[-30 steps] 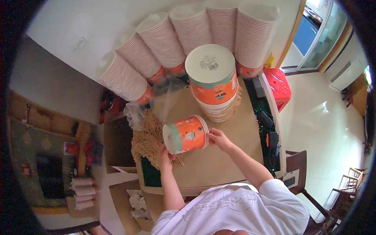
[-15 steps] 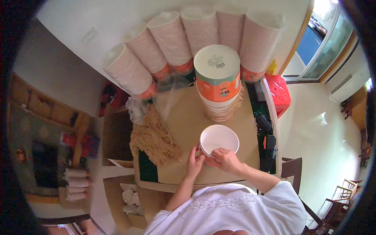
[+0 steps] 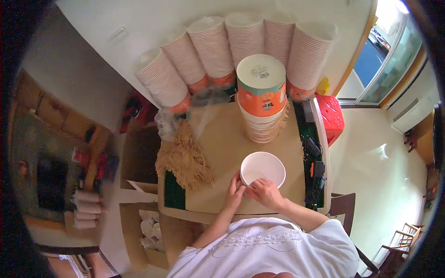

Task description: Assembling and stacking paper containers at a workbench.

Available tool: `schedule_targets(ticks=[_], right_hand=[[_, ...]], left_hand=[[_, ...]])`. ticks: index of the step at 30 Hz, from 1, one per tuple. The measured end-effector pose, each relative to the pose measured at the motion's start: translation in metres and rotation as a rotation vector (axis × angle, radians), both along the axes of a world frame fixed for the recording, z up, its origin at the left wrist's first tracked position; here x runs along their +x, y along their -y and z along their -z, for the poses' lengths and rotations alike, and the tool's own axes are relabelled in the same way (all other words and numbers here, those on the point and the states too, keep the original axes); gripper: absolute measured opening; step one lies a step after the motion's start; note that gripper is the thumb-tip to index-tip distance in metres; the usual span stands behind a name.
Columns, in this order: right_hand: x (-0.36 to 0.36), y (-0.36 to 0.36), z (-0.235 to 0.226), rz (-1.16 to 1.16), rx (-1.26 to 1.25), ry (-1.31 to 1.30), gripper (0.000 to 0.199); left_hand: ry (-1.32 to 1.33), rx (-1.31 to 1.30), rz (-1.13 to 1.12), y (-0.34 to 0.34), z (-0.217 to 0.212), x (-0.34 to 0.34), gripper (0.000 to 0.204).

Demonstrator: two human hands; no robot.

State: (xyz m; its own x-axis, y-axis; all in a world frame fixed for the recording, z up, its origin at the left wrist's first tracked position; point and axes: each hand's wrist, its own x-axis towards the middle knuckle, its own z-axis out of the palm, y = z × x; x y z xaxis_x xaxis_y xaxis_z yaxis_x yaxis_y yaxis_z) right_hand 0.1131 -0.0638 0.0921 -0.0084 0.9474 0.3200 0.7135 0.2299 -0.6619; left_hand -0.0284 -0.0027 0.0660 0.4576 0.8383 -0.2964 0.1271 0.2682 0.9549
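Observation:
A white-lined paper bucket (image 3: 263,167) with an orange outside stands near the table's front, mouth up and tilted a little toward me. Around its near left side my left hand (image 3: 235,192) is closed. My right hand (image 3: 266,192) grips the near rim with curled fingers; whether a small piece lies under them is hidden. Beyond it rises a stack of upside-down orange and green paper buckets (image 3: 262,99), with strands of brown cord hanging by its right side. A loose bundle of brown paper-cord strands (image 3: 184,160) lies to the left.
Several tall stacks of nested paper buckets (image 3: 211,48) line the wall. Clear plastic wrap (image 3: 167,124) lies by the cord. Black devices with cables (image 3: 317,169) sit along the table's right edge. A red stool (image 3: 330,118) is at right, open cardboard boxes (image 3: 139,162) at left.
The whole view has shifted slightly. Both hands stay at the bucket, and my right fingers have moved slightly along its near rim.

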Motion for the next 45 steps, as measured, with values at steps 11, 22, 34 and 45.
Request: schedule_targets(ticks=[11, 22, 34, 45], right_hand=[[0.018, 0.040, 0.004, -0.013, 0.058, 0.018, 0.017], [0.030, 0.040, -0.027, -0.111, 0.256, 0.029, 0.012], [0.041, 0.014, -0.163, -0.039, 0.317, -0.005, 0.015], [-0.017, -0.151, -0.062, -0.147, 0.140, 0.159, 0.021]], left_hand=[[0.011, 0.143, -0.016, 0.032, 0.023, 0.012, 0.058], [0.285, 0.176, -0.164, 0.046, 0.062, 0.001, 0.061], [-0.258, 0.242, -0.143, 0.034, 0.072, -0.014, 0.062], [-0.136, 0.119, -0.351, -0.015, 0.156, -0.090, 0.044]])
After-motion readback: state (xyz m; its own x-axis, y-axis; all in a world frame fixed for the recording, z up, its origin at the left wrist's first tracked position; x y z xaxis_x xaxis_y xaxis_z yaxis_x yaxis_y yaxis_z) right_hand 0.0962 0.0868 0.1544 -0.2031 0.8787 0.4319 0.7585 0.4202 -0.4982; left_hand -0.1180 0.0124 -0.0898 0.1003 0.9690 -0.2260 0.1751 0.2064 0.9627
